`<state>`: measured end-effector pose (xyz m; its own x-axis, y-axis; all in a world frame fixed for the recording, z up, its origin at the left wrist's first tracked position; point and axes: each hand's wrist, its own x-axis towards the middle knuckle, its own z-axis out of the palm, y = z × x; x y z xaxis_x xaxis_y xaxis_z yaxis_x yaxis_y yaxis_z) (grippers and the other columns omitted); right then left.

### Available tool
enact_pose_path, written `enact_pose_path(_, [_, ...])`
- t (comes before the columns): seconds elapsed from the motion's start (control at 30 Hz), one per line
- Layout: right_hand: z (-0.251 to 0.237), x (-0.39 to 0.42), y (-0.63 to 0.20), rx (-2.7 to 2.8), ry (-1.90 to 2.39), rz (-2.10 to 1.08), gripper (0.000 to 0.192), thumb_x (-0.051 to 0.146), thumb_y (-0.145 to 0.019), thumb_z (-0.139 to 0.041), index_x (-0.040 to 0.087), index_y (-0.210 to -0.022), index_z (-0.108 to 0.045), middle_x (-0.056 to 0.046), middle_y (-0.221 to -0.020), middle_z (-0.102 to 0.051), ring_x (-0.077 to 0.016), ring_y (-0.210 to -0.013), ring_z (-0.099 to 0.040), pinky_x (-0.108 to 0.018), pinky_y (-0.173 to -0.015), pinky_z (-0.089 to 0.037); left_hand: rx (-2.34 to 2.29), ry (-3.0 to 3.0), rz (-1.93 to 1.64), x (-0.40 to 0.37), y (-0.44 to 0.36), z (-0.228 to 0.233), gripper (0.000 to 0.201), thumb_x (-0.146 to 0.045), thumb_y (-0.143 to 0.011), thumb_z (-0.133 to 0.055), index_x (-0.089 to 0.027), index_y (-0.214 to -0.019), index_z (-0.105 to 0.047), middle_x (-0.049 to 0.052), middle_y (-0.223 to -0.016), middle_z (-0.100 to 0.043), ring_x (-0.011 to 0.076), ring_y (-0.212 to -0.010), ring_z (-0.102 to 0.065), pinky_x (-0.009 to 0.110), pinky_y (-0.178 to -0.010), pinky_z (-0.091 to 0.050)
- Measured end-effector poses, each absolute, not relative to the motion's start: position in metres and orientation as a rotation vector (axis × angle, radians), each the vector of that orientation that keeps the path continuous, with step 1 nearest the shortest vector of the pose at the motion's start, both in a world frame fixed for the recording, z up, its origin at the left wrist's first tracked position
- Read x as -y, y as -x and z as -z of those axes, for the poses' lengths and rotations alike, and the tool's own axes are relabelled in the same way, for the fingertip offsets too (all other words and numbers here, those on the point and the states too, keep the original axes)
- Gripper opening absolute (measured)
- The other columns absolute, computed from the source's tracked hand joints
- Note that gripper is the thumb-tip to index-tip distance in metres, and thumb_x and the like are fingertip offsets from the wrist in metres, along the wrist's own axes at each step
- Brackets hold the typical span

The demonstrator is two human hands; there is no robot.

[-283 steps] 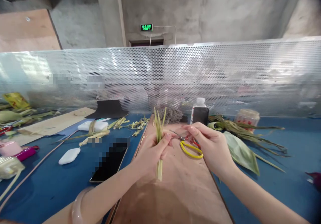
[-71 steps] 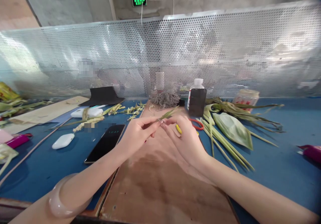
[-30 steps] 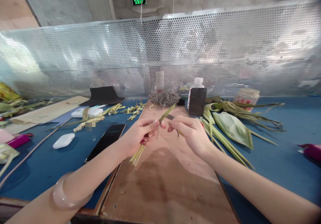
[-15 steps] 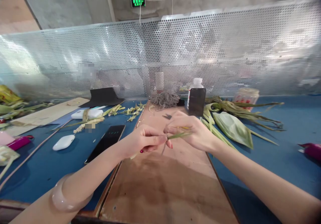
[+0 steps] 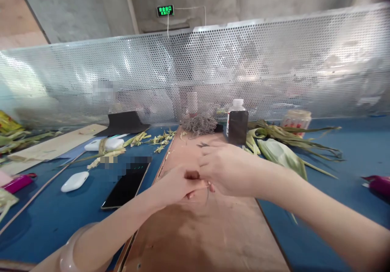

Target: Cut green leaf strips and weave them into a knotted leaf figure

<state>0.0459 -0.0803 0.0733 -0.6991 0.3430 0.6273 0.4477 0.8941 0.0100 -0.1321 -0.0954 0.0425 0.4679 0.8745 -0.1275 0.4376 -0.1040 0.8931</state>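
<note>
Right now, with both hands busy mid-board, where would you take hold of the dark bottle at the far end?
Grip the dark bottle around its flat-sided body below the white cap, coming from the near side over the wooden board. It stands upright; leaves crowd its right.

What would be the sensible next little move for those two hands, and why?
Probably lifting the right hand off slightly. It lies over the fingertips of the left hand above the wooden board, hiding whatever they pinch. Only a thin strand hangs below, so the grip cannot be checked.
</note>
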Motion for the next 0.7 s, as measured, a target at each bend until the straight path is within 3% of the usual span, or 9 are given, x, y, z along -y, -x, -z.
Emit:
enact_pose_path(0.1, [-0.068,0.087,-0.039,2.567,0.463,0.603,0.02,0.006,-0.075,-0.055,0.019,-0.061,-0.062,-0.005,-0.062,-0.061,-0.0199,-0.067,-0.053,-0.034,-0.067,-0.041,-1.16,-1.584,-0.708,0.093,0.133,-0.041,0.033,-0.036,-0.078,-0.057,-0.017,-0.052,-0.048,-0.006,-0.046,-0.036,0.0058,-0.041,-0.025,0.022,-0.042,-0.013])
enact_pose_path(0.23, [-0.057,0.091,-0.042,2.399,0.517,0.775,0.025,0.009,-0.086,-0.048,0.015,-0.067,-0.063,-0.007,-0.068,-0.06,-0.0203,-0.069,-0.051,-0.035,-0.062,-0.04,-1.067,-1.377,-0.822,0.09,0.138,-0.04,0.035,-0.039,-0.076,-0.061,-0.017,-0.057,-0.043,-0.007,-0.049,-0.035,0.0038,-0.04,-0.018,0.023,-0.042,-0.006])
enact_pose_path(0.33, [-0.044,0.092,-0.045,2.345,0.515,0.726,0.026,0.009,-0.089,-0.043,0.016,-0.077,-0.065,-0.008,-0.079,-0.064,-0.021,-0.077,-0.054,-0.036,-0.067,-0.043,-0.978,-1.25,-0.865,0.089,0.139,-0.039,0.033,-0.037,-0.074,-0.066,-0.016,-0.059,-0.044,-0.008,-0.05,-0.035,0.0023,-0.039,-0.016,0.022,-0.041,-0.004])
enact_pose_path(0.5, [-0.029,0.093,-0.048,2.13,0.647,0.436,0.026,0.015,-0.089,-0.048,0.022,-0.11,-0.06,-0.009,-0.107,-0.062,-0.0226,-0.099,-0.055,-0.037,-0.083,-0.048,-0.872,-1.103,-0.97,0.092,0.136,-0.042,0.033,-0.03,-0.074,-0.068,-0.015,-0.058,-0.044,-0.009,-0.047,-0.032,0.0013,-0.037,-0.015,0.02,-0.038,-0.005])
enact_pose_path(0.7, [-0.025,0.092,-0.043,1.91,0.586,0.561,0.018,0.015,-0.082,-0.061,0.024,-0.096,-0.067,-0.008,-0.096,-0.062,-0.0231,-0.096,-0.051,-0.039,-0.088,-0.046,-0.791,-0.975,-1.021,0.092,0.133,-0.044,0.02,-0.03,-0.078,-0.063,-0.014,-0.067,-0.06,-0.009,-0.042,-0.029,0.0017,-0.034,-0.012,0.019,-0.034,-0.004])
